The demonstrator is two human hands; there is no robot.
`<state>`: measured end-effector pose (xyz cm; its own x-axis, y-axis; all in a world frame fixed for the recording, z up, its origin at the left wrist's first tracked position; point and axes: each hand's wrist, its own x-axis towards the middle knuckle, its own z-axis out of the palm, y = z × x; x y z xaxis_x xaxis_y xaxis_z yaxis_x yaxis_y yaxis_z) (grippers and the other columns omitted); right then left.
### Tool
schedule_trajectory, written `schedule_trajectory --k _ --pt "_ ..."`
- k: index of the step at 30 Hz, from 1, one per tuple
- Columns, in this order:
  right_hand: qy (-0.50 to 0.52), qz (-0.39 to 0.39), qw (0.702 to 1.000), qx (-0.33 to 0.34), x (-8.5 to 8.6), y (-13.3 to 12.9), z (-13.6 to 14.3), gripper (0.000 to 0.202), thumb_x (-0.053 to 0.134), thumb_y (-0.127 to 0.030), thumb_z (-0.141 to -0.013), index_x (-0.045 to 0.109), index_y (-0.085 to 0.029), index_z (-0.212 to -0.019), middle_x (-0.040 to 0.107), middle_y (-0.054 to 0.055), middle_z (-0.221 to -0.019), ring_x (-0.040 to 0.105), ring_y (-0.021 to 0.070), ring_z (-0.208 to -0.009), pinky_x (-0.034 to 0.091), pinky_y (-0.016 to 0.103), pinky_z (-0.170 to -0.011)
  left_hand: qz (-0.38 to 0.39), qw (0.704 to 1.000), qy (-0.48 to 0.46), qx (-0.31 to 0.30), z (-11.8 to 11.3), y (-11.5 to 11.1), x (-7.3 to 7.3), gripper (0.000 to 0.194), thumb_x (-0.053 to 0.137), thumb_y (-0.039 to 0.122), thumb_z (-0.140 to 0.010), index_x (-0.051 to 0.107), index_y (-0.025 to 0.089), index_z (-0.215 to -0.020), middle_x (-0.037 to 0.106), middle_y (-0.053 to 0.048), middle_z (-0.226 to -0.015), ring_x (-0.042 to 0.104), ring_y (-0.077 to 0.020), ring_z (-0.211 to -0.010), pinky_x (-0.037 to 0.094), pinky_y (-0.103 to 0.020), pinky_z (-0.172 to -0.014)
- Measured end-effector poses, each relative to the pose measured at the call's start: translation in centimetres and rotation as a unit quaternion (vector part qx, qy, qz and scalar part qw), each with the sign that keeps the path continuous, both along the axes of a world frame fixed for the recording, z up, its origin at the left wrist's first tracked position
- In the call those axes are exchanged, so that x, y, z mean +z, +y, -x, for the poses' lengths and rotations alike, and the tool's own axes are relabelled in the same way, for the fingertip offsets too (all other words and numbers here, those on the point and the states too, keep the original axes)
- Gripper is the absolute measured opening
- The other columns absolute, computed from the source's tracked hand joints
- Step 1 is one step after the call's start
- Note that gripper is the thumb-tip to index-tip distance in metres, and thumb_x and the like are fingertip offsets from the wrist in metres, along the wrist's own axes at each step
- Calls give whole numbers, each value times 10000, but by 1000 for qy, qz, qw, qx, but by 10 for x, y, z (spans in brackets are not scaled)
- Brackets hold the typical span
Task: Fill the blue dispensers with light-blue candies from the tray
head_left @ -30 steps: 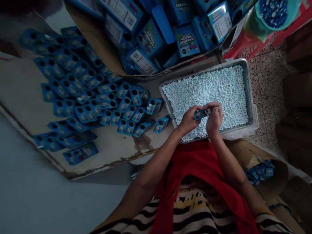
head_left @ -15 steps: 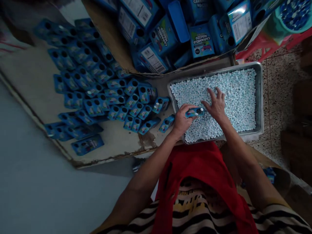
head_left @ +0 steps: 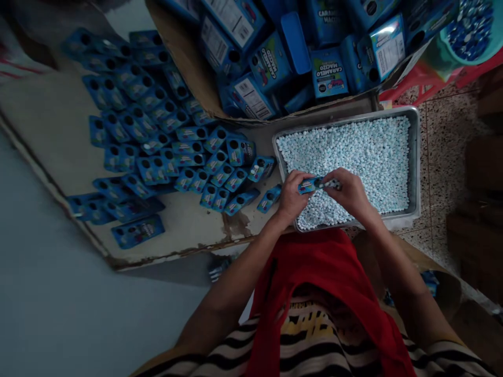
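Observation:
My left hand grips a small blue candy box over the left part of a metal tray. The box's printed side faces up toward me, and its holed end points right. Close against that end, my right hand is closed on some small white candies, held in the curled fingers. Pale blue and white candies fill the tray beneath both hands. How many pieces the right hand holds is hidden.
Many blue boxes with round holes stand on the table at left. A large cardboard carton of blue boxes sits beyond the tray. A teal bucket of blue-wrapped pieces is at the far right.
My right hand has gone from spread fingers over the candies to closed on some at the box's holed end. The left hand still holds the box, now turned slightly.

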<state>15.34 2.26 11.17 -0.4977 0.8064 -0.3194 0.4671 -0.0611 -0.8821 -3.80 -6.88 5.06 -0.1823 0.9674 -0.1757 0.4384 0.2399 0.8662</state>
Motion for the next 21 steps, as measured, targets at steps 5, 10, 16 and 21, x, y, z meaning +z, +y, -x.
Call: schedule_trajectory --k 5,10,16,21 --pt "18 8 1000 -23 -2 -2 10 193 811 -134 -820 855 -295 -916 683 14 -842 591 176 -749 469 318 -776 -12 1000 -17 16 -7 2 2 358 790 103 -817 743 223 -1151 718 -57 -1155 696 -242 -1116 582 -397 -1032" --pt "-3 36 983 -181 -30 -12 -45 160 803 -427 -885 840 -281 -941 725 24 -766 621 208 -691 552 384 -737 -8 995 -18 99 11 -28 33 273 760 165 -886 703 235 -1144 714 -70 -1166 700 -233 -1134 583 -399 -1042" --pt "-160 -166 973 -23 -68 -5 -65 444 712 -723 -877 854 -318 -991 782 145 -1333 654 427 -1347 473 707 -1167 -8 905 55 423 113 -137 62 422 804 356 -889 598 258 -1245 673 -59 -1178 696 -212 -1056 601 -368 -965" --pt "-80 -166 974 -134 -32 12 12 268 848 -516 -842 849 -288 -982 819 104 -1047 728 309 -1008 575 565 -1052 -31 839 118 529 226 -158 34 547 864 414 -819 543 245 -1229 667 -73 -1202 678 -266 -1151 576 -455 -1047"
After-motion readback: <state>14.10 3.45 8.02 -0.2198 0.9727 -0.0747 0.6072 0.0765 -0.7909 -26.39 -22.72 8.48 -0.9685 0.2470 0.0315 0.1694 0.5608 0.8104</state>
